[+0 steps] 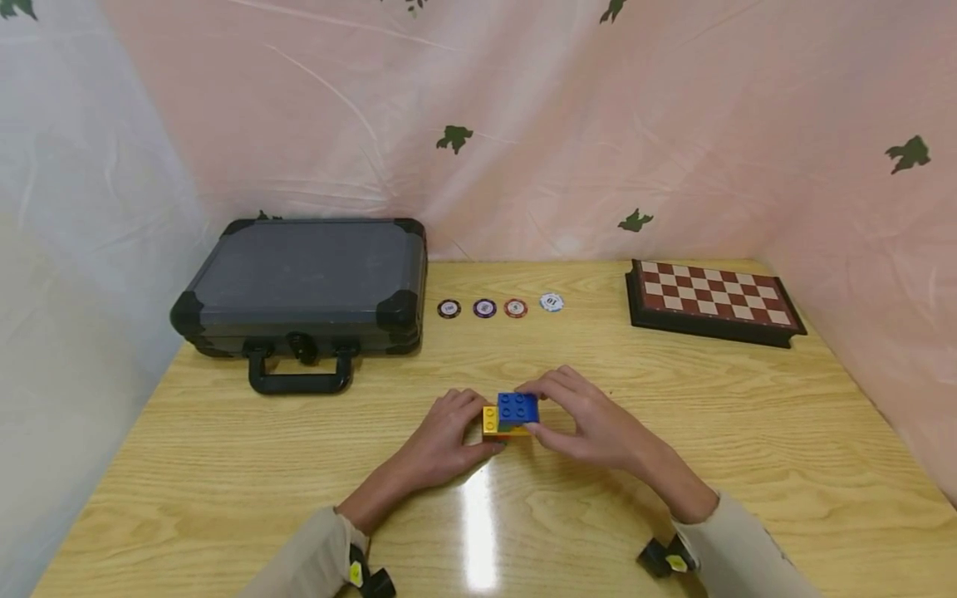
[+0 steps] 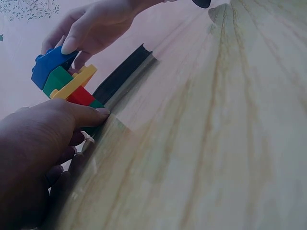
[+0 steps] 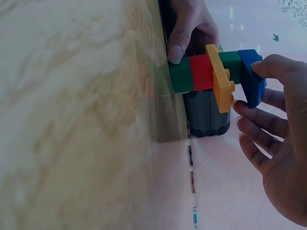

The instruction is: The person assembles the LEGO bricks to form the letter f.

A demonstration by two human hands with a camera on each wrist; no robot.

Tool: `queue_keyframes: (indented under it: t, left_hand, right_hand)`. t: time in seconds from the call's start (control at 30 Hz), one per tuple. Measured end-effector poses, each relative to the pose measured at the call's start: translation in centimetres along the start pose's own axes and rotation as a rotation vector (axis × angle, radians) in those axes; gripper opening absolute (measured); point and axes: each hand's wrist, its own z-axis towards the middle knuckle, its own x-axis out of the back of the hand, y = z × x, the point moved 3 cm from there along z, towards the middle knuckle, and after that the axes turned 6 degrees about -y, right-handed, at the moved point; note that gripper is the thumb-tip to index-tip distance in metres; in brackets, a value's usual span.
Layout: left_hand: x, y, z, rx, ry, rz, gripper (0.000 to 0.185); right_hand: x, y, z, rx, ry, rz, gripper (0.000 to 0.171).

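A small stack of toy bricks (image 1: 511, 417) stands on the wooden table (image 1: 695, 432) at its middle. From the table up, the right wrist view shows a green brick (image 3: 181, 75), a red one (image 3: 201, 72), a wider yellow plate (image 3: 218, 79), another green (image 3: 231, 64) and a blue brick (image 3: 250, 76) on top. My left hand (image 1: 469, 423) grips the lower bricks, its thumb (image 3: 180, 40) against the bottom green one. My right hand (image 1: 552, 413) pinches the blue top brick (image 2: 48, 67) between thumb and fingers; that brick sits slightly tilted on the stack.
A dark carry case (image 1: 302, 286) with a handle lies at the back left. Several poker chips (image 1: 484, 308) sit in a row behind the stack. A folded chessboard (image 1: 714, 299) lies at the back right. Pink sheeting encloses the table.
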Motion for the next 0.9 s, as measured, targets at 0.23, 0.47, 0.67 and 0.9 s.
queue_keyframes:
  t: [0.23, 0.47, 0.67, 0.9]
  left_hand:
    - [-0.1, -0.1, 0.0, 0.005, -0.003, 0.0, 0.037]
    - [-0.1, -0.2, 0.0, 0.009, -0.004, -0.009, 0.036]
    - [-0.1, -0.2, 0.0, 0.013, -0.003, -0.009, 0.037]
    - [-0.2, -0.3, 0.0, 0.008, -0.003, -0.008, 0.037]
  right_hand:
    - [0.0, 0.3, -0.4, -0.063, -0.022, 0.032, 0.049]
    - [-0.3, 1.5, -1.4, -0.141, -0.032, 0.134, 0.05]
    - [-1.4, 2.2, -2.1, -0.193, -0.013, 0.239, 0.045]
    - [-2.3, 2.4, -2.1, -0.145, 0.015, 0.292, 0.035]
